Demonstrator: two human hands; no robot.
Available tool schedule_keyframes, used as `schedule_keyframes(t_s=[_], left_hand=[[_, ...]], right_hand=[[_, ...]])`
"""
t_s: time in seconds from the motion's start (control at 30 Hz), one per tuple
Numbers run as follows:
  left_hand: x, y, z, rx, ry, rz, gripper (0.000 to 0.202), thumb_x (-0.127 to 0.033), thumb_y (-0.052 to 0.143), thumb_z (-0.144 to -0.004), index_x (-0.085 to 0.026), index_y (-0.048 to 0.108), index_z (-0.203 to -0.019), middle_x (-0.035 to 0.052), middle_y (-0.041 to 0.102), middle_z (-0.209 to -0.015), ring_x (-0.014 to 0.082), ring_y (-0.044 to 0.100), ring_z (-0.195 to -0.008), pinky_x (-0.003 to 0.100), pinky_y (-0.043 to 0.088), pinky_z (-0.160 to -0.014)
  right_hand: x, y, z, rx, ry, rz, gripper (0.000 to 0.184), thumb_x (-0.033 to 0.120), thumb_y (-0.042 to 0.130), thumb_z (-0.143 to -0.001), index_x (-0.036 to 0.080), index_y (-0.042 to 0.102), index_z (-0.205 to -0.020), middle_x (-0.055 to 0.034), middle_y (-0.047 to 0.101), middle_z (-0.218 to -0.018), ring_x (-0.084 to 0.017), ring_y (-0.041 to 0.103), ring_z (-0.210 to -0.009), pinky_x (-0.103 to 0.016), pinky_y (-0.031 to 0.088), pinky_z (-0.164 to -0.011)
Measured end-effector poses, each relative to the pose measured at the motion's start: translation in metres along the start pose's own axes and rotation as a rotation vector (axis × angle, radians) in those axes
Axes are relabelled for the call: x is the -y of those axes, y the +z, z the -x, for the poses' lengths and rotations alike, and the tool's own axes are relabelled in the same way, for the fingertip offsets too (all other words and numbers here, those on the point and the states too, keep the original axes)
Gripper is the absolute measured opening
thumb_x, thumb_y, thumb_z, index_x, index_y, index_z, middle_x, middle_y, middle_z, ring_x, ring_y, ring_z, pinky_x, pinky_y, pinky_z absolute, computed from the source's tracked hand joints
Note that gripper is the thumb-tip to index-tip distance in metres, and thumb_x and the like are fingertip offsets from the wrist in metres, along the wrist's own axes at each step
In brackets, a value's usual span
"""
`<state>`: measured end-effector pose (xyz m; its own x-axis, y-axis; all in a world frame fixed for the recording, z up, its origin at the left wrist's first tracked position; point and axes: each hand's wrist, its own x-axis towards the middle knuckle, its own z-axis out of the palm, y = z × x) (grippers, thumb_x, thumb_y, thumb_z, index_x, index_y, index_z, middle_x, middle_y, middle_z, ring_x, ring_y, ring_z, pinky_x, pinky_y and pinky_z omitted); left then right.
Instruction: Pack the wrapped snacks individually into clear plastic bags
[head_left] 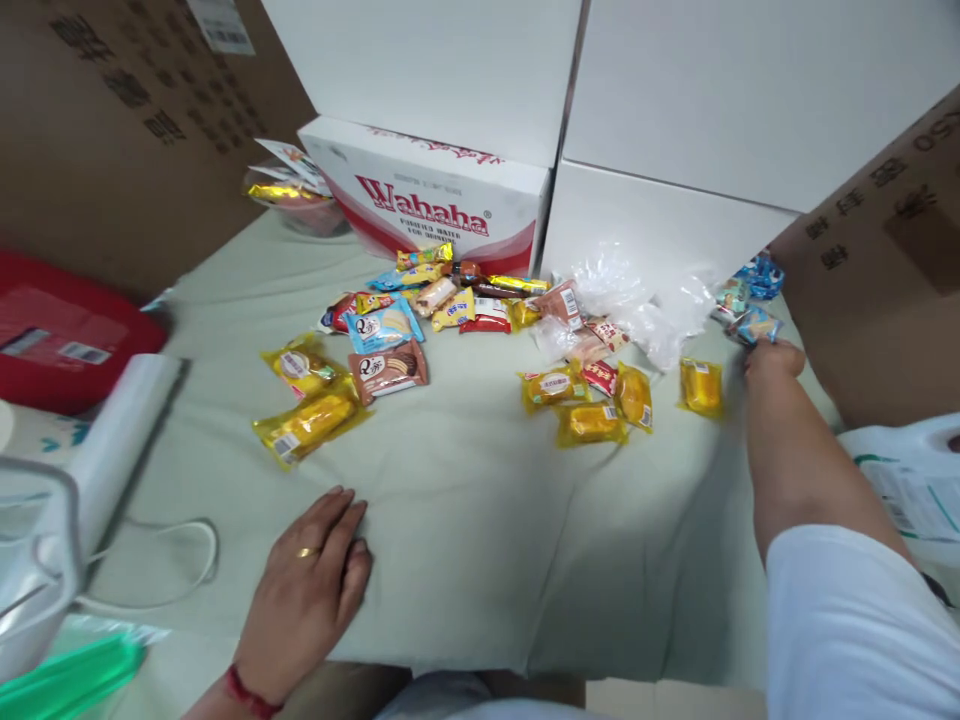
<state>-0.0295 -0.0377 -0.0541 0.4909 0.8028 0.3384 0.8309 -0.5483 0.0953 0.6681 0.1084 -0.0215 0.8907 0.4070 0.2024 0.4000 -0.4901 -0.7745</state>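
My left hand (315,580) lies flat and open on the pale green cloth (480,520) near the front edge, a ring on one finger. My right hand (772,358) reaches far right, fingers closed on a small blue snack packet (754,325). Beside it lies a yellow cake packet (701,386). A cluster of yellow and red packets (589,400) sits left of that. More snacks lie mid-table: a brown Q wafer pack (388,370), a blue Q pack (382,325) and yellow packets (307,422).
A Wahaha box (427,195) and white boxes (675,90) stand at the back, cardboard at both sides. Crumpled clear plastic (645,300) lies by the snacks. A red bag (60,330), a white sealer device (45,530) and a cable (187,560) sit left.
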Motion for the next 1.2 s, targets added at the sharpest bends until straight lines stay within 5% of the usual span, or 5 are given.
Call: schedule_keyframes(t_s=[0.23,0.47,0.63,1.0,1.2], left_hand=[[-0.001,-0.002,0.0,-0.008,-0.035,0.021,0.04,-0.02,0.053,-0.096,-0.018,0.054,-0.135,0.0204,0.063,-0.134,0.0381,0.063,-0.127,0.057,0.057,-0.102],[0.0,-0.001,0.004,-0.06,-0.046,0.081,0.037,-0.019,0.057,-0.094,-0.017,0.06,-0.13,0.0195,0.067,-0.131,0.0357,0.064,-0.128,0.055,0.056,-0.106],[0.0,0.002,0.007,-0.112,-0.071,0.134,0.034,-0.019,0.057,-0.092,-0.018,0.067,-0.125,0.0157,0.071,-0.127,0.0332,0.066,-0.125,0.053,0.056,-0.107],[-0.004,0.007,0.011,-0.104,-0.14,0.135,0.033,-0.02,0.053,-0.093,-0.016,0.072,-0.119,0.0165,0.073,-0.126,0.0324,0.066,-0.126,0.052,0.054,-0.109],[-0.006,0.007,0.011,-0.095,-0.152,0.155,0.034,-0.019,0.052,-0.091,-0.017,0.072,-0.118,0.0167,0.072,-0.127,0.0329,0.065,-0.126,0.052,0.053,-0.108]], right_hand=[[0.038,-0.002,0.009,-0.311,0.183,0.205,0.036,0.004,0.054,-0.084,0.01,0.067,-0.117,-0.0328,0.056,-0.127,-0.031,0.063,-0.105,-0.049,0.041,-0.089],[0.098,-0.012,0.098,0.143,-0.637,0.061,0.028,0.025,0.053,-0.096,0.016,0.074,-0.112,-0.0086,0.069,-0.093,-0.02,0.062,-0.082,-0.031,0.046,-0.08],[0.133,0.015,0.137,0.311,-0.88,0.469,0.033,0.031,0.069,-0.087,0.021,0.073,-0.118,-0.0108,0.064,-0.119,-0.023,0.056,-0.096,-0.032,0.042,-0.078],[0.173,0.016,0.144,0.298,-0.641,0.388,0.027,0.025,0.061,-0.092,0.02,0.08,-0.111,-0.0095,0.074,-0.102,-0.023,0.062,-0.092,-0.032,0.043,-0.082],[0.176,-0.012,0.146,0.344,-0.34,0.352,0.009,0.008,0.074,-0.066,0.017,0.073,-0.065,-0.0068,0.065,-0.065,-0.022,0.057,-0.07,-0.035,0.04,-0.073]])
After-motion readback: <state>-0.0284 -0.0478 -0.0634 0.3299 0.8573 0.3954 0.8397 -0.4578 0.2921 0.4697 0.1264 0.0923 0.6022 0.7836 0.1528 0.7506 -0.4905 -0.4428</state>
